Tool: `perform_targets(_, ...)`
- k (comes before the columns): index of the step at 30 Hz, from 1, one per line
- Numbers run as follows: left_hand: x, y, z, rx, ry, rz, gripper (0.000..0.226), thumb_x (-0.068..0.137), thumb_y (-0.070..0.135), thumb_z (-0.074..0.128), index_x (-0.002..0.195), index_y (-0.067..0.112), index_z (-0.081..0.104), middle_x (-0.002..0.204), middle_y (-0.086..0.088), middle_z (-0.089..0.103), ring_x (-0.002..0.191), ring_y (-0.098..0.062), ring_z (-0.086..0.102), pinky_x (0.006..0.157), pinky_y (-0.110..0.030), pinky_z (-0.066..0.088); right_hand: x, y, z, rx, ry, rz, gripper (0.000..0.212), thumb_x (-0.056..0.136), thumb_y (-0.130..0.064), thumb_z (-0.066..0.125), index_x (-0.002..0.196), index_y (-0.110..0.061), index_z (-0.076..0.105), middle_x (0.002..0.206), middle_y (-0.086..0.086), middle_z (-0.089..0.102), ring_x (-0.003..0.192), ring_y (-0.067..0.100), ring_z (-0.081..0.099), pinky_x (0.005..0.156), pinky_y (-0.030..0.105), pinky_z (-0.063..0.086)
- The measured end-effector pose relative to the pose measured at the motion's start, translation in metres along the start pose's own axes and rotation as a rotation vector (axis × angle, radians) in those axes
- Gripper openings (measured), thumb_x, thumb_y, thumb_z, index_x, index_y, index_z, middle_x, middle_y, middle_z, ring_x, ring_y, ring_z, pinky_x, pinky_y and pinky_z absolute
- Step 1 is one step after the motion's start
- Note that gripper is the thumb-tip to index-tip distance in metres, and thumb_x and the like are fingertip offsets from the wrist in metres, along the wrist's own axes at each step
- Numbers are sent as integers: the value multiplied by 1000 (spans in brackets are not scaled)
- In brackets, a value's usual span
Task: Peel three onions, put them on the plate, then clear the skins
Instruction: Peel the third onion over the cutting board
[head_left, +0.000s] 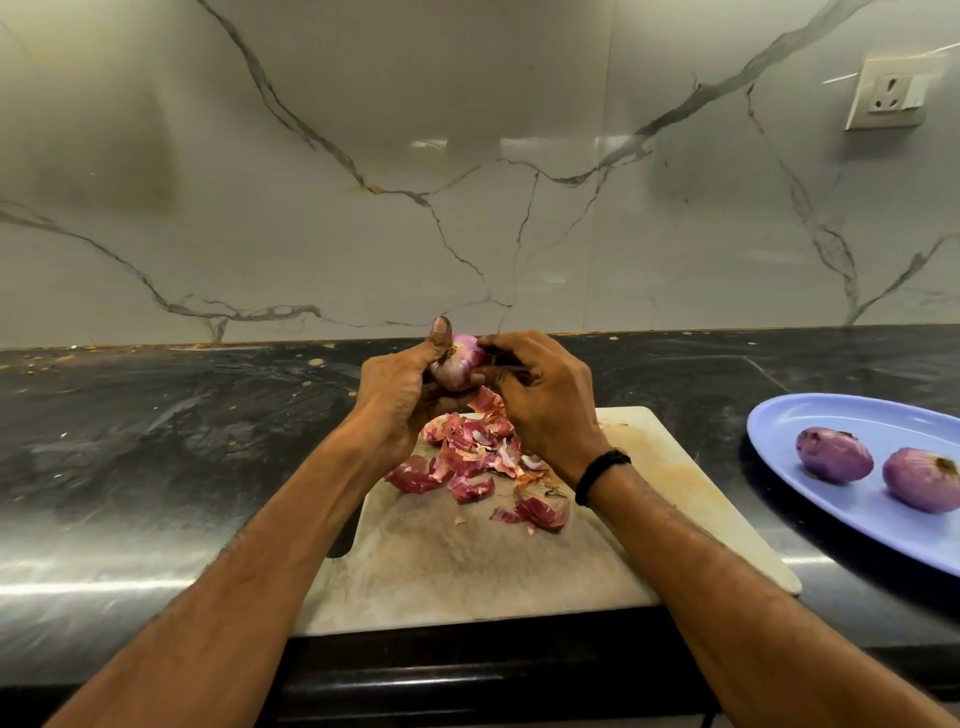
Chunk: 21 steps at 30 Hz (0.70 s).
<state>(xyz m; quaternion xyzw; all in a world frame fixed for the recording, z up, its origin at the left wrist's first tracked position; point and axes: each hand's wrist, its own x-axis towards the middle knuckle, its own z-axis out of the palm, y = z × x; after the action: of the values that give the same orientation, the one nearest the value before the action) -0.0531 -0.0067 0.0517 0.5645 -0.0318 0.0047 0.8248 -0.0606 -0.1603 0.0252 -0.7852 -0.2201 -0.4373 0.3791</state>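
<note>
I see my left hand (400, 402) and right hand (543, 402) both gripping a glossy pink-purple onion (461, 364), root tuft towards my left thumb, axis roughly sideways

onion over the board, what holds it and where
The left hand grips the red onion round its left side, thumb at its top; the right hand pinches its right side.

Both hands (400, 395) grip an onion (460, 364) over skins (480, 457); two onions (834, 454) plated
</note>
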Motion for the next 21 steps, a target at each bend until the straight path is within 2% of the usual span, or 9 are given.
perform_targets(3,0,-1,1,-6,10,-6,43,86,33,72,104,-7,69,103,-25,72,82,-34,76,62,-36,62,0,1,-1,25,41,0,16,85,-6,73,101,-7,71,99,5,70,91,12,65,83,17,54)
perform_targets(6,-1,-1,2,-17,-3,-13,48,81,33,74,104,-9,69,103,-25,72,83,-35,76,64,-38,63,1,2,-3,48,55,11,11,84,-4,72,95,-8,72,93,3,70,87,10,66,80,17,55)
perform_targets(12,-2,0,3,-21,-31,-53,57,74,34,76,109,-9,68,107,-26,71,87,-37,75,71,-45,64,3,5,-4,66,17,89,14,89,2,63,98,-5,71,94,5,70,87,14,66,79,24,58)
perform_targets(16,-3,-2,6,-27,-57,-83,56,76,32,76,113,-8,68,114,-28,69,94,-40,74,78,-50,62,3,-2,-4,-20,-6,60,14,89,5,54,92,-4,65,87,2,63,79,14,57,67,17,48)
perform_targets(21,-1,-5,7,-43,-54,-66,43,90,23,70,117,-10,64,120,-30,66,99,-39,72,75,-47,63,4,-5,-4,49,-59,229,16,90,5,50,93,-8,60,89,1,62,82,17,57,67,24,50)
